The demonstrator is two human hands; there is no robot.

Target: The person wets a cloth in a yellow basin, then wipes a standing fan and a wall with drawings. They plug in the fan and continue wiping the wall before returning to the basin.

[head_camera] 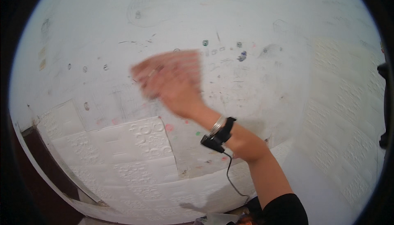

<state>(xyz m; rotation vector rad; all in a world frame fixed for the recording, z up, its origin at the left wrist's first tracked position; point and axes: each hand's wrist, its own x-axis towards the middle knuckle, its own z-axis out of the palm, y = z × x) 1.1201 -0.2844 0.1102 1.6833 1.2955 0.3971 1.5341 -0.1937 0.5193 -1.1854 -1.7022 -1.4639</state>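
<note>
My right hand (177,91) is blurred and spread over a pink striped cloth (191,63), which lies against a white wall (101,19). Grey and coloured marks (241,55) dot the wall around the cloth, and the patch beneath it is hidden. On that wrist are silver-coloured bangles (218,125) and a black strapped device (214,143) with a thin cable (229,169) hanging down. My left hand is out of view.
White embossed foam-like panels (144,151) cover the lower wall; more panels (326,111) line the right side. A dark brown panel in a pale frame (52,160) is at lower left. Partly hidden items, including clear plastic (221,218), lie at the bottom edge.
</note>
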